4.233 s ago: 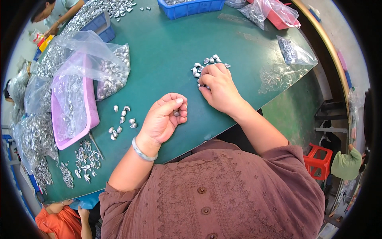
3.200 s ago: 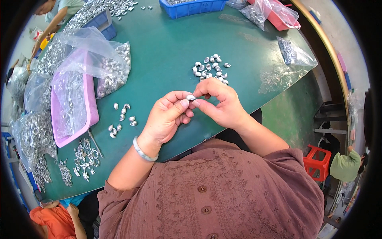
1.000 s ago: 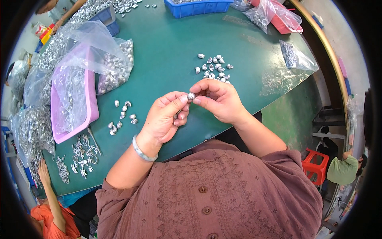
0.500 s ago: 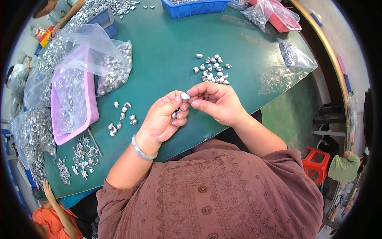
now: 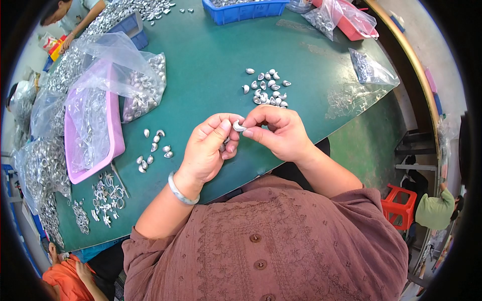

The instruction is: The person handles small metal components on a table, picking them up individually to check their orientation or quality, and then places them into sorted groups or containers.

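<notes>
A small curved silver metal piece [image 5: 239, 126] sits between my two hands. My right hand [image 5: 279, 131] pinches its right end with thumb and forefinger. My left hand [image 5: 207, 145] is closed, its thumb and forefinger at the piece's left side, and more silver pieces [image 5: 224, 144] show partly among its curled fingers. Beyond my right hand lies a cluster of similar silver pieces [image 5: 266, 89] on the green table [image 5: 211, 75]. To the left of my left hand, several more pieces [image 5: 154, 146] lie scattered.
A pink basket [image 5: 118, 128] with clear bags stands at the left, near small silver frames [image 5: 107, 198] and a thin tool [image 5: 120, 179]. Blue bins [image 5: 246, 12] and a red tray [image 5: 354, 29] are at the back. Other people sit at the left; a red stool [image 5: 399, 206] stands right.
The silver piece has turned to show its curved side, and my right fingers now grip its end. My left hand has rotated slightly. The person in orange at lower left has moved their arms.
</notes>
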A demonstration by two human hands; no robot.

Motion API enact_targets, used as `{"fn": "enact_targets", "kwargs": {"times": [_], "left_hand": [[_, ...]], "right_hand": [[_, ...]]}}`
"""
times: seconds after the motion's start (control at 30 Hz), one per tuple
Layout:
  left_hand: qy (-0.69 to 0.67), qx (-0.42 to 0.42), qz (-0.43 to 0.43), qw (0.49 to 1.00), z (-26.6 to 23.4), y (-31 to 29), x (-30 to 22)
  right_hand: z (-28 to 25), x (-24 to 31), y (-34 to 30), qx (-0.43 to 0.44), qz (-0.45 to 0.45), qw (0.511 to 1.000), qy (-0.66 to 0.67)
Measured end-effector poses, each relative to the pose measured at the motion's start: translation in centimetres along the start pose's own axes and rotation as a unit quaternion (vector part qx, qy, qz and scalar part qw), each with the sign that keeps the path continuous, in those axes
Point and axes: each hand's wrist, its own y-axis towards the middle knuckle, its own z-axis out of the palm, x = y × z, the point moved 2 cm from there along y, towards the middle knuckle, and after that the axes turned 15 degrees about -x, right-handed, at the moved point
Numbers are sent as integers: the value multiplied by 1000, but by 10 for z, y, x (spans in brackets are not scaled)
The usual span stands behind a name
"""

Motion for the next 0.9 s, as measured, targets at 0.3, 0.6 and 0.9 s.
{"fn": "enact_targets", "kwargs": {"times": [0.3,0.6,0.9], "left_hand": [[-47,22,-27,998,-7,4,4],[-34,65,19,997,-8,5,4],[-96,-2,-62,993,-6,9,-2]], "right_hand": [[2,9,3,5,-195,974,-112],[-28,-16,21,-84,-172,943,-271],[-24,-30,55,-37,-217,874,-433]]}}
